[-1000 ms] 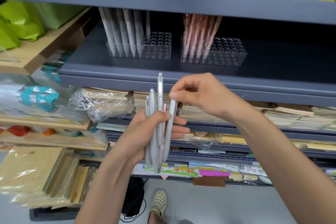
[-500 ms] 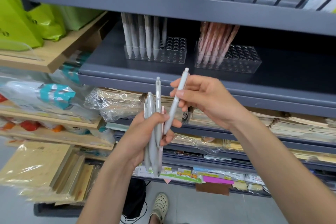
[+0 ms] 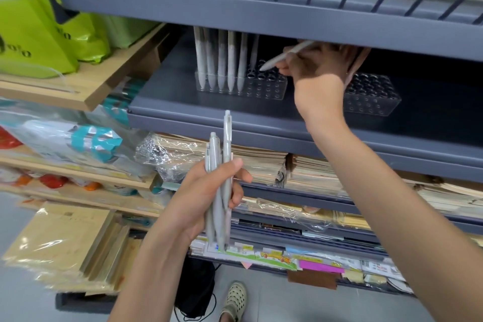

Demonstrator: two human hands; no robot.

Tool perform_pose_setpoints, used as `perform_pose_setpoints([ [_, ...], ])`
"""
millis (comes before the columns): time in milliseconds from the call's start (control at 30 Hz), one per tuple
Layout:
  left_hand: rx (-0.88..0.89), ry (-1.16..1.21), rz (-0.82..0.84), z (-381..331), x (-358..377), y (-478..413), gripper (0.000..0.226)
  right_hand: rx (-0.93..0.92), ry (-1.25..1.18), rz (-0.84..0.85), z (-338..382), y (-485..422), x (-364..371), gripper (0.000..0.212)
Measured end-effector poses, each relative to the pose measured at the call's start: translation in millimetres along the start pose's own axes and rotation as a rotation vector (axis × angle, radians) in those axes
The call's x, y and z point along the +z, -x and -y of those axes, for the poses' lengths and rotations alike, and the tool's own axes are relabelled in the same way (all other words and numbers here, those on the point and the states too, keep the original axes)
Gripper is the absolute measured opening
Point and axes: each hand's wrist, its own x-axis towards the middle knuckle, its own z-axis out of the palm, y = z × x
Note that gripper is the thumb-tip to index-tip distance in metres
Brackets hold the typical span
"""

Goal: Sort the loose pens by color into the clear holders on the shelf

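the grey pen [image 3: 285, 56] is up on the shelf [image 3: 235, 117], slanted, tip down and to the left, over the open holes of the left holder [image 3: 266, 87]. whether the tip is in a hole or just above one, i can't tell. the right hand [image 3: 316, 70] pinches it by the upper barrel, fingers curled tight, back of the hand toward us. just left of the tip, a row of grey pens [image 3: 222, 63] stands upright in that holder, tips down. the right holder [image 3: 371, 98] sits beside it, partly behind the wrist, with a bit of pink showing at the hand's edge. lower and nearer, below the shelf, the left hand [image 3: 198, 191] is wrapped round a bundle [image 3: 225, 191] of grey pens, held upright with click ends up, thumb across the front.
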Motion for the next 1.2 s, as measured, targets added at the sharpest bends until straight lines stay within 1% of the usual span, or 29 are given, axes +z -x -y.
perform_pose_setpoints([
  [67, 0.009, -0.012, 0.036, -3, -4, -2, 0.03, -0.009, 0.094, -0.001, -6, -10, 11, 0.018],
  [133, 0.019, -0.018, 0.059, -7, -9, -5, 0.024, -0.008, 0.189, 0.019, -11, -20, 21, 0.013],
  [167, 0.022, -0.023, 0.068, -8, -11, -6, 0.021, -0.007, 0.228, 0.028, -14, -26, 25, 0.014],
  [233, 0.022, -0.038, 0.08, -11, -16, -9, 0.022, -0.03, 0.342, 0.054, -18, -35, 31, 0.016],
  [367, 0.014, 0.009, 0.048, -14, -22, -15, 0.027, -0.129, 0.543, 0.121, -19, -47, 37, 0.027],
  [500, 0.018, 0.028, 0.002, -16, -27, -20, 0.033, -0.177, 0.684, 0.135, -18, -53, 40, 0.026],
  [600, 0.018, 0.032, -0.025, -17, -31, -25, 0.025, -0.233, 0.758, 0.171, -15, -52, 44, 0.029],
  [700, 0.019, 0.024, -0.028, -18, -34, -27, 0.019, -0.255, 0.826, 0.202, -12, -51, 45, 0.026],
  [800, 0.048, -0.034, 0.005, -17, -36, -27, 0.025, -0.257, 0.83, 0.206, -8, -51, 47, 0.027],
  [900, 0.083, -0.067, 0.019, -18, -37, -27, 0.025, -0.228, 0.82, 0.206, -7, -53, 47, 0.03],
  [1033, 0.09, -0.017, 0.007, -18, -34, -27, 0.024, -0.153, 0.77, 0.219, -7, -52, 44, 0.027],
  [1100, 0.091, 0.017, 0.002, -18, -33, -26, 0.023, -0.108, 0.736, 0.199, -8, -51, 40, 0.031],
  [1133, 0.096, 0.02, -0.002, -18, -33, -25, 0.024, -0.089, 0.701, 0.176, -8, -48, 37, 0.031],
  [1200, 0.1, 0.011, -0.011, -18, -31, -25, 0.026, -0.046, 0.512, 0.183, -7, -36, 30, 0.018],
])
